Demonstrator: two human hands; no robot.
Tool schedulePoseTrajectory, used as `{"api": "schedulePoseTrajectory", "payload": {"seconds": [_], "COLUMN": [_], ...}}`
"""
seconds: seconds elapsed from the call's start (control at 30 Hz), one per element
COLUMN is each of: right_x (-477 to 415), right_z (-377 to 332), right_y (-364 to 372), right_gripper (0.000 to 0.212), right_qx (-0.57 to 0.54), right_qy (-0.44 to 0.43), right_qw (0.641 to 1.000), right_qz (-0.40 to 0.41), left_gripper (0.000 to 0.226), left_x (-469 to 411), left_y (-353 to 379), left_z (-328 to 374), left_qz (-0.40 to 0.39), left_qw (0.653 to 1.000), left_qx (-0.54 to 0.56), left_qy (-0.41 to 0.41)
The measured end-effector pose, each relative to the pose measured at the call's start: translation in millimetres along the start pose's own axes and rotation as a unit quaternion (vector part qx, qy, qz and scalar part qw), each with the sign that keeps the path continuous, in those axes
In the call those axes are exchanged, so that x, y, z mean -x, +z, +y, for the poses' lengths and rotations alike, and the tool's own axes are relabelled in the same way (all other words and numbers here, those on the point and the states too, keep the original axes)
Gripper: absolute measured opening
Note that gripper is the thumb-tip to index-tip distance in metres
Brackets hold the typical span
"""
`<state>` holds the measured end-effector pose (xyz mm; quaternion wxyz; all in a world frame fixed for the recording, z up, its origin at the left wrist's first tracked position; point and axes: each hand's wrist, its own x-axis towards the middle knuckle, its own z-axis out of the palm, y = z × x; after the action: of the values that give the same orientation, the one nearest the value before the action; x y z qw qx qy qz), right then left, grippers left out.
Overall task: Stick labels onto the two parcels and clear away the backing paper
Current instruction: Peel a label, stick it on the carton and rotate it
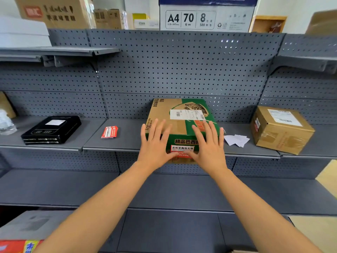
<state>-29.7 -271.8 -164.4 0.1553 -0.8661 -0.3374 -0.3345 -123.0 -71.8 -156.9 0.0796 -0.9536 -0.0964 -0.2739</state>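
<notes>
**Pressing the label flat**

The red label (pixel 182 149) sits on the front face of the green carton (pixel 182 106) on the shelf (pixel 118 141). The left hand (pixel 156 143) and right hand (pixel 209 145) lie flat, fingers spread. The thumbs should rub outward, firmly.

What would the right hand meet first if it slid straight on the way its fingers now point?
The right hand lies flat on the carton, fingers pointing to the back. Going on, it would probably cross the white shipping label first, then the pegboard panel.
</notes>
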Motion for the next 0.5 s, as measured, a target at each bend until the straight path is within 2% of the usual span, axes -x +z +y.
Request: {"api": "schedulePoseTrajectory", "payload": {"seconds": [0.1,0.17,0.5], "right_x": [1,2,1], "right_z": [4,6,7], "right_y": [2,3,9], "right_gripper": [0.120,0.126,0.117], "right_qx": [0.056,0.079,0.107], "right_qy": [-0.014,-0.014,-0.025], "right_qw": [0.994,0.991,0.992], "right_qz": [-0.091,-0.105,-0.068], "left_gripper": [0.114,0.113,0.109], "left_x": [-2,-2,-4], "left_y": [3,6,11], "left_z": [1,2,2], "left_qz": [-0.035,-0.020,0.017], "left_qw": [0.999,0.999,0.999], "left_qx": [-0.040,-0.045,-0.039], "left_qy": [0.014,0.010,0.011]}}
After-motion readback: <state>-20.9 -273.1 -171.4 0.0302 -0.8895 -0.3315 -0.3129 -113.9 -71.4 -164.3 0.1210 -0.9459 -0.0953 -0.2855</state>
